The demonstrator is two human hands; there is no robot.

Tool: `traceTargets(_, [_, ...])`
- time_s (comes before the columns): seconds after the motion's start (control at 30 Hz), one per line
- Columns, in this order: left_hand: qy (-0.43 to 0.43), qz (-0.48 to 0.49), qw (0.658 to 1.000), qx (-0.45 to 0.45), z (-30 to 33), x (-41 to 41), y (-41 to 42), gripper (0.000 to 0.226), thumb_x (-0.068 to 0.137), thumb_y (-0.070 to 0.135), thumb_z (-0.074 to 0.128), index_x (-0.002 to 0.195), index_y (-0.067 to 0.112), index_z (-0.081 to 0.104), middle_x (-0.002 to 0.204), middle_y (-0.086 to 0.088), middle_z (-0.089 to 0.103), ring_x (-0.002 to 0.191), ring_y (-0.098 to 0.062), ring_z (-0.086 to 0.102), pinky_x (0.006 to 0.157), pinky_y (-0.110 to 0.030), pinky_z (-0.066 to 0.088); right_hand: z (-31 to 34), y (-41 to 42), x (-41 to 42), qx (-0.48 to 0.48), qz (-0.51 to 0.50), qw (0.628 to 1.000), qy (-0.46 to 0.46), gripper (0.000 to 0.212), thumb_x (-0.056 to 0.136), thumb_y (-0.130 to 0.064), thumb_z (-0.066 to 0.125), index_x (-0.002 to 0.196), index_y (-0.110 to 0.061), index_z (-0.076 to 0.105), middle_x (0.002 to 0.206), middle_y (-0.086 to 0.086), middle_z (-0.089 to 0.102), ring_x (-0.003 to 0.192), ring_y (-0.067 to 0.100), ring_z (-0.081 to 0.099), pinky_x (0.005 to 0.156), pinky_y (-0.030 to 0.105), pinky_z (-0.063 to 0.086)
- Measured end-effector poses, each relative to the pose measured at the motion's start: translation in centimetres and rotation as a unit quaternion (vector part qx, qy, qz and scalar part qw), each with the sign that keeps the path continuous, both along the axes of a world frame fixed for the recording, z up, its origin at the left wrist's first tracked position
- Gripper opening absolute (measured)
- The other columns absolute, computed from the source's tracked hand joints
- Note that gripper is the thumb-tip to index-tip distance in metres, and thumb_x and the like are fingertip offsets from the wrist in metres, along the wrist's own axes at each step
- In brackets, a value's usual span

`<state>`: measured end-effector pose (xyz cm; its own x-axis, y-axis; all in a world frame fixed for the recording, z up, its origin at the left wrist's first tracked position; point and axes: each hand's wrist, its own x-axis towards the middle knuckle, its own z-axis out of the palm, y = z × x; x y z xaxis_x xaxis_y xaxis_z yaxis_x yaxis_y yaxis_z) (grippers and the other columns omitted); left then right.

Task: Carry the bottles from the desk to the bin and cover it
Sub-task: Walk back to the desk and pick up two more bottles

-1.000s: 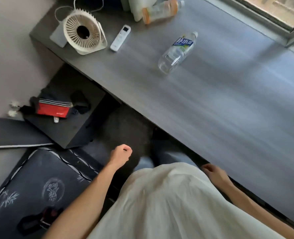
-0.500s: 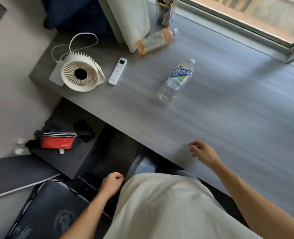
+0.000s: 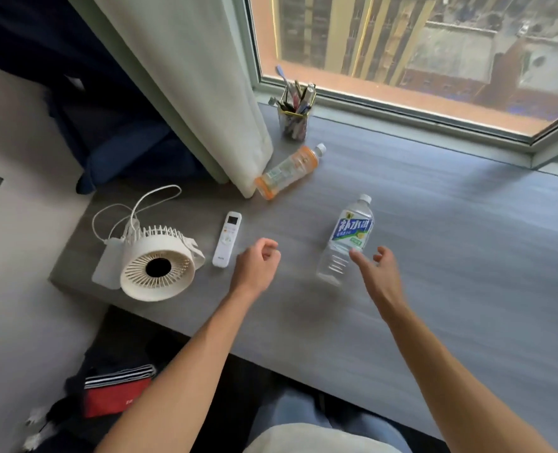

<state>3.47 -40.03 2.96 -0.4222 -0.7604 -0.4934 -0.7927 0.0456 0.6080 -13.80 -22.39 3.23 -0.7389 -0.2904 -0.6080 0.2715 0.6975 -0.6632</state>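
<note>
The right hand (image 3: 377, 273) has its fingers (image 3: 357, 258) spread wide, thumb apart from the rest, the fingertips at or just short of the lower body of the clear bottle (image 3: 348, 240); whether they touch it cannot be told, and nothing is gripped. The left hand (image 3: 258, 264) hangs over the desk (image 3: 451, 256) with fingers curled loosely inward, holding nothing, between the remote (image 3: 227, 238) and the clear bottle. That bottle lies on its side in the middle of the desk, cap pointing toward the window. The orange bottle (image 3: 287, 171) also lies on its side farther back, its base against the curtain (image 3: 205, 93) hem, near the pen cup (image 3: 294, 116). A fan (image 3: 156, 268) sits at the left end of the desk. No bin or lid is in view. By my judgement the task has barely started: both bottles are yet to be lifted and carried, and the covering is still to do.
</note>
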Motion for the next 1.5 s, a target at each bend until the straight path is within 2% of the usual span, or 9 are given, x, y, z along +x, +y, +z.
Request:
traceTargets(0.13, [0.05, -0.025, 0.995, -0.079, 0.7, -6.8, -5.6, 0.024, 0.088, 0.022, 0.064, 0.112, 0.019, 0.069, 0.103, 0.001, 0.073, 0.097, -0.02, 0.068, 0.091, -0.036, 0.054, -0.6, -4.8, -0.7, 0.002, -0.055, 0.998, 0.034, 0.114, 0.069, -0.053, 0.085, 0.151, 0.001, 0.029, 0.146, 0.021, 0.049, 0.13, 0.032, 0.052, 0.108, 0.043, 0.044])
traceTargets(0.23, [0.048, -0.067, 0.984, -0.16, 0.1, -10.8, -8.7, 0.032, 0.086, 0.024, 0.065, 0.118, 0.018, 0.063, 0.116, -0.006, 0.068, 0.111, -0.028, 0.061, 0.094, -0.039, 0.051, -1.9, -6.7, -0.8, 0.052, -0.032, 0.996, 0.069, 0.131, 0.066, -0.062, 0.083, 0.158, -0.003, 0.01, 0.157, 0.019, 0.033, 0.146, 0.035, 0.032, 0.119, 0.049, 0.032])
traceTargets(0.47, [-0.073, -0.171, 0.954, -0.234, -4.1, -15.5, -11.2, 0.08, 0.082, 0.045, 0.075, 0.147, 0.016, 0.039, 0.143, -0.011, 0.052, 0.13, -0.033, 0.049, 0.107, -0.045, 0.039, -4.6, -7.0, -1.0, 0.097, 0.037, 0.985, 0.135, 0.134, 0.058, -0.064, 0.081, 0.156, -0.035, -0.004, 0.16, 0.004, 0.029, 0.141, 0.033, 0.037, 0.102, 0.056, 0.044])
traceTargets(0.6, [-0.111, -0.138, 0.963, -0.205, -6.1, -16.1, -10.3, 0.086, 0.081, 0.049, 0.076, 0.148, 0.015, 0.035, 0.139, -0.015, 0.056, 0.128, -0.036, 0.052, 0.102, -0.046, 0.043, -5.3, -6.4, -1.8, 0.117, 0.074, 0.977, 0.161, 0.128, 0.059, -0.058, 0.079, 0.155, -0.032, -0.002, 0.15, 0.005, 0.039, 0.132, 0.032, 0.047, 0.09, 0.052, 0.05])
traceTargets(0.87, [-0.111, -0.068, 0.982, -0.134, -5.1, -13.7, -5.5, 0.058, 0.074, 0.035, 0.073, 0.12, 0.014, 0.044, 0.119, -0.015, 0.065, 0.107, -0.04, 0.065, 0.079, -0.043, 0.051, -4.6, -4.1, -3.7, 0.101, 0.075, 0.984, 0.129, 0.112, 0.061, -0.049, 0.076, 0.152, -0.028, 0.014, 0.143, 0.005, 0.047, 0.125, 0.032, 0.053, 0.092, 0.052, 0.053])
traceTargets(1.03, [-0.139, -0.087, 0.984, -0.067, -3.3, -8.3, 0.2, 0.063, 0.064, 0.043, 0.066, 0.115, 0.021, 0.038, 0.101, -0.01, 0.067, 0.094, -0.039, 0.068, 0.071, -0.039, 0.05, -2.2, -0.1, -2.5, 0.028, 0.081, 0.988, 0.125, 0.089, 0.06, -0.041, 0.076, 0.138, -0.028, 0.033, 0.124, -0.008, 0.055, 0.112, 0.022, 0.059, 0.085, 0.043, 0.055])
traceTargets(1.2, [-0.145, -0.103, 0.984, -0.025, -1.9, -1.2, 6.7, 0.057, 0.069, 0.056, 0.067, 0.11, 0.028, 0.038, 0.093, -0.002, 0.063, 0.087, -0.036, 0.067, 0.066, -0.038, 0.052, -0.5, 6.8, 0.1, 0.028, 0.113, 0.987, 0.108, 0.081, 0.062, -0.043, 0.076, 0.132, -0.028, 0.04, 0.126, -0.008, 0.053, 0.11, 0.02, 0.06, 0.083, 0.039, 0.054])
traceTargets(1.37, [-0.174, -0.145, 0.974, 0.001, -1.3, 5.3, 11.9, 0.058, 0.069, 0.068, 0.065, 0.109, 0.035, 0.039, 0.097, 0.0, 0.065, 0.083, -0.029, 0.065, 0.061, -0.034, 0.048, 0.2, 14.7, 3.2, 0.042, 0.143, 0.986, 0.067, 0.08, 0.065, -0.046, 0.075, 0.134, -0.035, 0.036, 0.124, -0.012, 0.056, 0.108, 0.014, 0.06, 0.086, 0.044, 0.057])
traceTargets(1.5, [-0.197, -0.183, 0.963, 0.027, -1.2, 8.6, 14.1, 0.057, 0.063, 0.081, 0.06, 0.1, 0.043, 0.039, 0.084, 0.013, 0.06, 0.072, -0.017, 0.06, 0.058, -0.033, 0.044, 0.4, 20.1, 5.6, 0.025, 0.129, 0.991, 0.038, 0.084, 0.064, -0.046, 0.078, 0.135, -0.04, 0.034, 0.11, -0.027, 0.056, 0.098, -0.004, 0.061, 0.082, 0.032, 0.056])
